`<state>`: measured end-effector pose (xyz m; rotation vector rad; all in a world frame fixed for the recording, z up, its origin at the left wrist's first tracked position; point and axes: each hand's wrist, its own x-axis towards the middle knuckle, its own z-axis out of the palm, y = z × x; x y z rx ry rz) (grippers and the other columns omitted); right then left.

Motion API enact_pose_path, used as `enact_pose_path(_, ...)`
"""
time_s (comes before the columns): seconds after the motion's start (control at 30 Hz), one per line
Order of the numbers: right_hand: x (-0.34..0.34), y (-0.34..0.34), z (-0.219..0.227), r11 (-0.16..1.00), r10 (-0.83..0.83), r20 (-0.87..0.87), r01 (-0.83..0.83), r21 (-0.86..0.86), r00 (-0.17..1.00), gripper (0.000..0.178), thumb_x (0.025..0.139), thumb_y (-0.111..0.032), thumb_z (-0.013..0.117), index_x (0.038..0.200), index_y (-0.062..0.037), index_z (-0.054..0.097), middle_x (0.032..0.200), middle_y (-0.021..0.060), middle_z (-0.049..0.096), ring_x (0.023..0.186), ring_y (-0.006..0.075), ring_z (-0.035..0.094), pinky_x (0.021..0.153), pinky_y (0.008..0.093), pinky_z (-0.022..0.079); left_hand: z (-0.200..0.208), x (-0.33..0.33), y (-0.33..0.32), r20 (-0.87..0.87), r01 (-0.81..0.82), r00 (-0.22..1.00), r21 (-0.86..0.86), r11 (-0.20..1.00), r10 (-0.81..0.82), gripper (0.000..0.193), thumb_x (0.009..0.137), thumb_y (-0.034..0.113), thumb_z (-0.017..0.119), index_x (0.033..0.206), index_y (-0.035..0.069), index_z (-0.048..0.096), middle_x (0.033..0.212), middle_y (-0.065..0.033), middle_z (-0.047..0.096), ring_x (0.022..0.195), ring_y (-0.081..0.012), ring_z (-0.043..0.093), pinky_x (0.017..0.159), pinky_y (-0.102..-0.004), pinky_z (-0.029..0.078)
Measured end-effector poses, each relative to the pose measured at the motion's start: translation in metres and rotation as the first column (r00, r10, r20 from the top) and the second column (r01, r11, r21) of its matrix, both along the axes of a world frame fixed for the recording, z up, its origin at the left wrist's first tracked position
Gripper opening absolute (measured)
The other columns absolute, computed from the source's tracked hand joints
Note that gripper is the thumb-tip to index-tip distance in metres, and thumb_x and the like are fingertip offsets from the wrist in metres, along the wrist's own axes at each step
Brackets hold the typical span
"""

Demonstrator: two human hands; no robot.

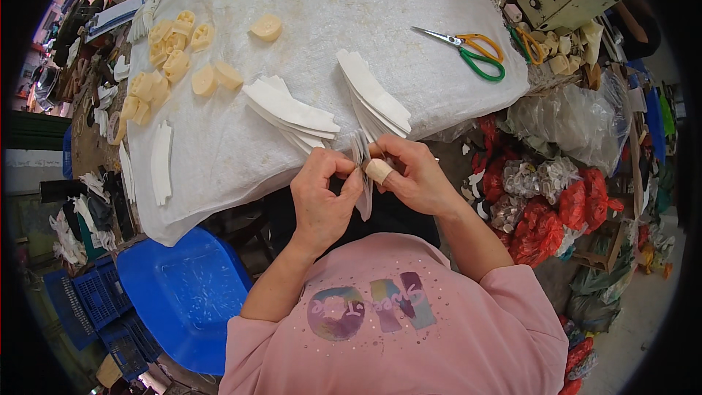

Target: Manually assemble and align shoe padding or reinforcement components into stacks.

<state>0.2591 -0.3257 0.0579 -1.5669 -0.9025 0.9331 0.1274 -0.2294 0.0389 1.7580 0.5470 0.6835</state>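
Just beyond the table's near edge, my left hand (323,192) and my right hand (418,178) meet with fingertips pinched on a thin whitish strip (365,207). The strip stands on edge between them, its lower end hanging below the fingers. A tan wrap (378,170) covers my right thumb. Close ahead of my left hand is a fanned pile of curved white strips (289,111). A second such pile (374,93) lies beyond my right hand. Whether the hands hold one layer or more I cannot tell.
A white sheet (322,22) covers the table. Cream moulded pieces (175,36) cluster at left, near a lone white strip (161,163). Scissors (475,55) with orange and green handles lie at right. A blue stool (186,300) stands lower left; red bags (541,230) sit lower right.
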Motion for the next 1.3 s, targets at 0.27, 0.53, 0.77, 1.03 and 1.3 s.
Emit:
enact_pose_path(0.27,-0.008,0.001,-0.008,0.976,-0.201,-0.317,0.217,0.016,0.927,0.024,0.082,-0.012,0.038,0.100,-0.0004,0.049,0.075,0.0071,0.058,0.056,0.0102,0.050,0.051,0.0238,0.042,0.006,-0.003,0.009,0.131,-0.079,0.979,-0.465,0.882,0.157,0.005,0.079,0.000,0.061,0.079,-0.001,0.056,0.076,0.0001,0.057,0.069,-0.0053,0.051,0.060,-0.0212,0.043)
enact_pose_path(0.53,0.045,0.014,0.022,0.969,-0.244,0.147,0.238,0.061,0.959,0.026,0.088,-0.018,0.049,0.105,0.0004,0.047,0.084,0.0048,0.055,0.073,0.0106,0.049,0.065,0.0237,0.040,0.037,-0.018,0.082,0.297,-0.405,0.868,-0.037,0.913,0.397,0.006,0.079,0.000,0.058,0.085,-0.001,0.059,0.084,-0.0030,0.060,0.079,-0.0099,0.056,0.071,-0.0244,0.046)
enact_pose_path(0.77,0.064,0.082,0.036,0.967,-0.016,0.639,0.175,-0.186,0.769,0.039,0.084,-0.027,0.060,0.110,0.0010,0.054,0.074,0.0101,0.055,0.065,0.0180,0.051,0.062,0.0308,0.042,-0.012,-0.008,0.117,-0.004,0.000,1.000,0.918,0.395,0.009,0.022,0.064,0.000,0.064,0.085,0.003,0.059,0.094,-0.0113,0.057,0.093,-0.0284,0.058,0.079,-0.0352,0.049)
enact_pose_path(1.03,0.038,0.099,0.002,0.900,0.202,0.869,0.265,-0.347,0.452,0.045,0.078,-0.033,0.065,0.108,-0.0030,0.051,0.098,0.0212,0.050,0.081,0.0403,0.058,0.068,0.0461,0.047,-0.019,-0.016,0.104,0.046,-0.057,0.998,0.659,0.750,0.035,0.025,0.069,-0.004,0.060,0.093,0.004,0.060,0.098,-0.0115,0.057,0.096,-0.0301,0.057,0.081,-0.0376,0.047)
enact_pose_path(1.3,0.040,0.062,0.011,0.980,-0.052,0.891,0.196,-0.042,0.451,0.043,0.080,-0.019,0.063,0.118,-0.0041,0.051,0.104,0.0163,0.051,0.080,0.0339,0.058,0.071,0.0408,0.046,-0.027,-0.123,0.198,-0.128,-0.309,0.337,0.921,0.238,0.933,0.031,0.072,0.006,0.061,0.104,0.004,0.058,0.104,-0.0123,0.053,0.102,-0.0305,0.045,0.083,-0.0429,0.036)
